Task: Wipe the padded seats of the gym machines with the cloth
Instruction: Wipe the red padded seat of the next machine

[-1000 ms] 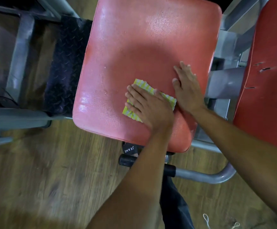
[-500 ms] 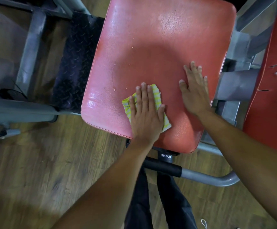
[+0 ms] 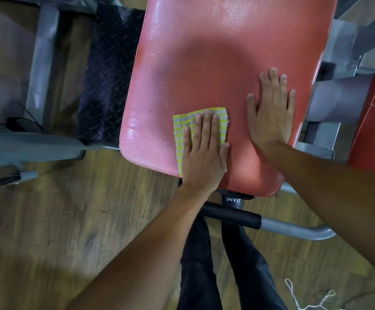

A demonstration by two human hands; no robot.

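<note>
Since the earlier frame the cloth [image 3: 183, 124] has turned squarer under the flat, fingers-together left hand [image 3: 203, 153], right hand [image 3: 271, 113] spread flat on the seat [image 3: 226, 63].

**Around the machine: floor, frame and loose ends**

A wood-plank floor [image 3: 70, 231] fills the lower part of the view; a dark diamond-plate footplate [image 3: 108, 81] lies at upper left, beside grey metal frame bars [image 3: 43, 45]; a grey tube with a black foam grip [image 3: 233, 217] curves off to the right near the bottom; a black tag reading "JEANE" [image 3: 232, 200] sits just above that grip; dark trouser legs [image 3: 204, 265] stand below it; a loose white string [image 3: 305, 298] lies on the floor at lower right.
</note>
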